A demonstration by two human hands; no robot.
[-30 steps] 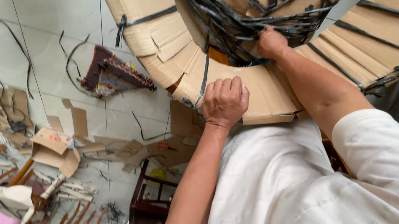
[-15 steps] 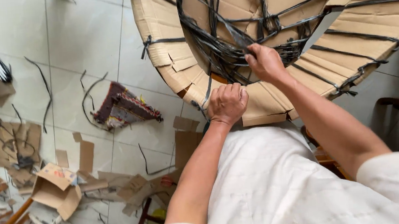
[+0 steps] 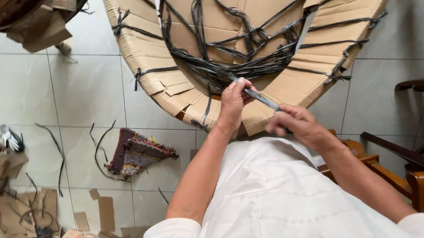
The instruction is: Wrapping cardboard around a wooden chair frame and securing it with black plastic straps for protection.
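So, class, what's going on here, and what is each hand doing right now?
A person in a white top bends over a large cardboard-wrapped bundle bound with black straps. The left hand grips the straps near the bundle's lower edge, while the right hand holds a long, thin grey tool pointed at them. Cardboard scraps, cut strap pieces and a small patterned rug lie on the tiled floor.

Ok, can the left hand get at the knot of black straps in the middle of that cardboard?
Probably yes. The left hand is already raised against the black straps, just below the knot, with nothing between them.
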